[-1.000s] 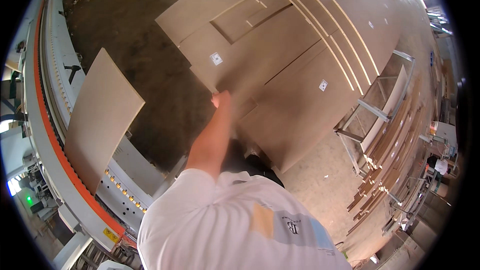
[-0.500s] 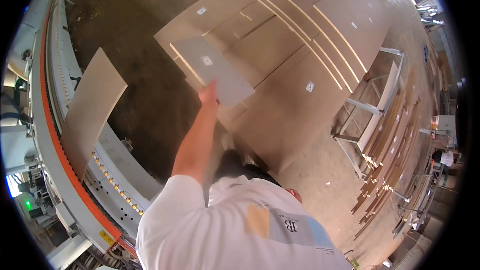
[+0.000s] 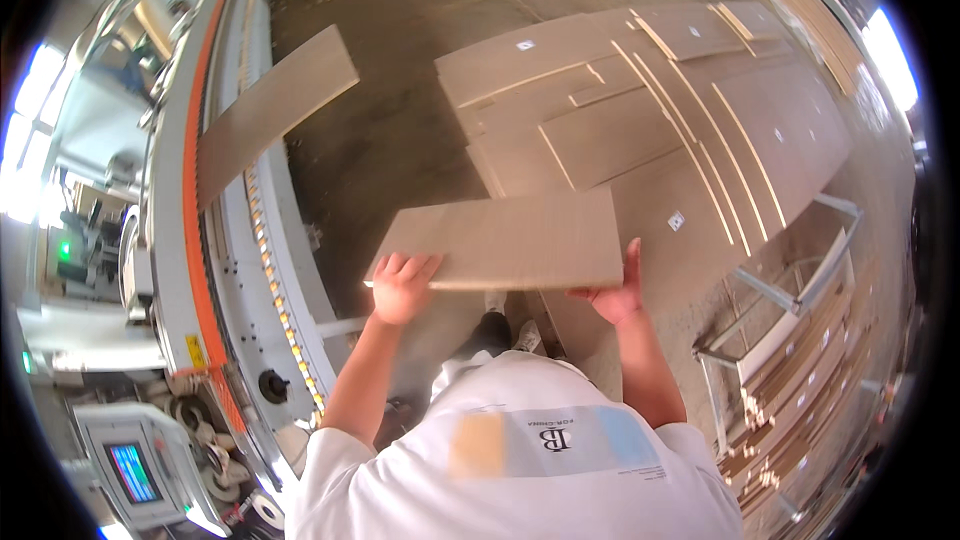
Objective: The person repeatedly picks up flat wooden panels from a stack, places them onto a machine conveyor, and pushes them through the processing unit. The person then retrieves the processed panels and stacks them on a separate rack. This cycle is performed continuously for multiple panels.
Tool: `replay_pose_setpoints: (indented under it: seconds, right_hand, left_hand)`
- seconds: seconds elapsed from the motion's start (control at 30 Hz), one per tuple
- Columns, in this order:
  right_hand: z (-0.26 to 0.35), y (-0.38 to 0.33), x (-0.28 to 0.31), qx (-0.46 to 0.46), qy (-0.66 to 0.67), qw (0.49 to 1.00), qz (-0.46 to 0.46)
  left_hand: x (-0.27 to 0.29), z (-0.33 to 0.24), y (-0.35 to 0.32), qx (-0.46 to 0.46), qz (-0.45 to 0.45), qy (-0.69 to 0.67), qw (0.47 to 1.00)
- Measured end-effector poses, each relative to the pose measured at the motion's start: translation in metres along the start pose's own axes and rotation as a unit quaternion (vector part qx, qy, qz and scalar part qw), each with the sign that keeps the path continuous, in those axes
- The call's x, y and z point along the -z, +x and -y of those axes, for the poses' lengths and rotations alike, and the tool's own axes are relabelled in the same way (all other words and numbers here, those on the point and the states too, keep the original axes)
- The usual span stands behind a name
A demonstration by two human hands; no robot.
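1. Brown panel (image 3: 505, 240), in the head view: at the centre of the clock face, its long side running roughly from 9 to 3 o'clock, held up ahead of the white shirt (image 3: 560, 390)

2. How far along: this panel is in the hands; a second board (image 3: 280, 110) lies across the long grey machine (image 3: 175, 290) at 10 o'clock; many pieces lie on the broad pile of panels (image 3: 650, 200) at 2 o'clock, so by my judgement much is left to handle, though no sure count can be made

3. Left hand (image 3: 403, 288), at 8 o'clock: closed around the near edge by the left corner, fingers bent over the upper face; the underside of its grip is hidden

4. Right hand (image 3: 613, 295), at 4 o'clock: spread wide at the near right corner, thumb raised beside the short end, fingers reaching along below the near edge; how much weight it bears, I cannot tell
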State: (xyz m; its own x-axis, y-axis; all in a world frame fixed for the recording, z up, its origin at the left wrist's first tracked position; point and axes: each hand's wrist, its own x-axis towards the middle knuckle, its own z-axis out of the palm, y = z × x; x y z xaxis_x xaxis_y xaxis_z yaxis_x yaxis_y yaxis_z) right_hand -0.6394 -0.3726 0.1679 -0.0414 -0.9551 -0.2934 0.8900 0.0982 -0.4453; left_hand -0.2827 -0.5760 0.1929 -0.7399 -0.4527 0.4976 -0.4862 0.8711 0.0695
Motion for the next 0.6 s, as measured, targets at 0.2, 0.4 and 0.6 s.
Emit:
replay_pose_setpoints:
  seconds: [0.2, 0.4, 0.6]
  right_hand:
    - [-0.066, 0.015, -0.014, -0.144, -0.148, 0.977, -0.046]
    - [-0.147, 0.028, -0.063, -0.180, -0.224, 0.958, 0.032]
    - [-0.216, 0.058, -0.089, -0.255, -0.263, 0.925, 0.099]
  left_hand:
    - [0.074, -0.020, -0.100, 0.173, -0.040, 0.175, 0.968]
    - [0.045, -0.046, -0.215, 0.646, -0.445, -0.314, 0.535]
    - [0.082, -0.098, -0.214, 0.579, -0.395, -0.627, 0.342]
